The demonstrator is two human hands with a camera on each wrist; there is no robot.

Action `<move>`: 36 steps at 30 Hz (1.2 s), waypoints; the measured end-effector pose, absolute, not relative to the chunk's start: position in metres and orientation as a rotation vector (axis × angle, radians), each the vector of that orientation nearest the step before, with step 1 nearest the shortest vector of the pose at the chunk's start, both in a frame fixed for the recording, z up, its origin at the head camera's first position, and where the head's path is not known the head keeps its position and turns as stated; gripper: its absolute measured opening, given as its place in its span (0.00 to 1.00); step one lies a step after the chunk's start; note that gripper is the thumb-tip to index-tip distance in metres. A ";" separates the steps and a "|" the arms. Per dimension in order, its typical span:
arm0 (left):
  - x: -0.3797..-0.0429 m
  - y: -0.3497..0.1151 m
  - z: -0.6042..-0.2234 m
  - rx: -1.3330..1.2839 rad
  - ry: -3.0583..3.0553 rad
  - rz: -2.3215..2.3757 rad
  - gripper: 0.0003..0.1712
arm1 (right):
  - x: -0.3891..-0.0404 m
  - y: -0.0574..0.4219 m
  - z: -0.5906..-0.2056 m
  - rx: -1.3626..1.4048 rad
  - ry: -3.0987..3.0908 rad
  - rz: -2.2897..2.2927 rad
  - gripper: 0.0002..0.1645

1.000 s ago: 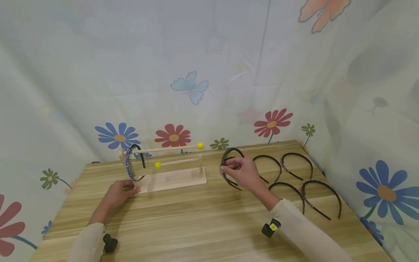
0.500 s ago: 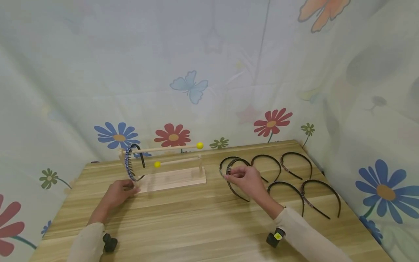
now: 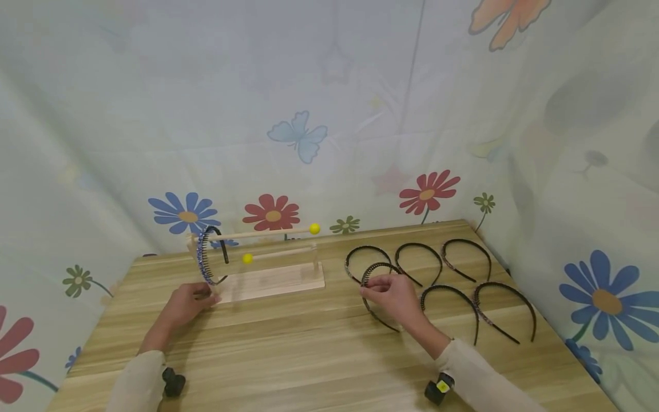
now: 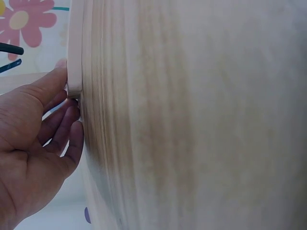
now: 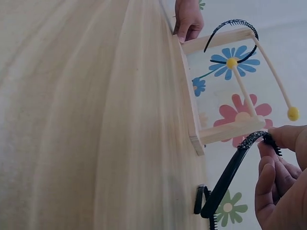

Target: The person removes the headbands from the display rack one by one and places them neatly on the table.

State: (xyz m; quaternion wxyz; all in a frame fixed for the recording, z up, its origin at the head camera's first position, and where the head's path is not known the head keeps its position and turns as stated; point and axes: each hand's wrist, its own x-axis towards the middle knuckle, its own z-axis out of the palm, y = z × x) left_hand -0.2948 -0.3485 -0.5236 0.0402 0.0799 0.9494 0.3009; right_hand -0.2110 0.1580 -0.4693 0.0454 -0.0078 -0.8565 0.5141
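Note:
In the head view, a wooden rack point(image 3: 280, 280) with two rods tipped by yellow balls stands at the left of the table. A blue-beaded headband point(image 3: 201, 257) with comb teeth hangs over its upper rod, at the left end. My left hand point(image 3: 186, 306) pinches the near left corner of the rack's base, thumb on top, as the left wrist view shows. To the right of the rack, my right hand point(image 3: 395, 294) holds a black headband point(image 5: 228, 173) by its glittery, toothed part between thumb and fingers. One long arm of that band points down toward the table.
Several more dark headbands lie at the right of the wooden table point(image 3: 288, 355): one behind my right hand point(image 3: 368, 248), one beside it point(image 3: 419, 246), and others farther right point(image 3: 468, 242), point(image 3: 507, 286). A flowered cloth point(image 3: 340, 143) hangs behind the table.
My right hand has drawn its headband toward me and slightly right, apart from another headband that stays behind on the table. My left hand and the rack have stayed in place.

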 end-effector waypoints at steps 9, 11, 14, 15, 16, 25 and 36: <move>-0.294 -0.349 -0.524 0.266 2.907 0.941 0.31 | -0.206 0.160 -0.484 -0.046 -2.633 1.531 0.11; -0.294 -0.349 -0.524 0.259 2.903 0.940 0.31 | -0.205 0.160 -0.488 -0.063 -2.657 1.504 0.11; -0.294 -0.349 -0.524 0.258 2.902 0.938 0.31 | -0.204 0.161 -0.492 -0.085 -2.691 1.449 0.11; -0.294 -0.349 -0.524 0.259 2.902 0.940 0.31 | -0.204 0.161 -0.494 -0.096 -2.698 1.433 0.11; -0.294 -0.349 -0.524 0.258 2.902 0.946 0.31 | -0.204 0.161 -0.495 -0.098 -2.704 1.418 0.11; -0.293 -0.348 -0.524 0.282 2.923 0.942 0.29 | -0.205 0.161 -0.506 -0.084 -2.693 1.394 0.10; -0.292 -0.347 -0.522 0.255 2.924 0.924 0.30 | -0.205 0.160 -0.510 -0.085 -2.709 1.451 0.11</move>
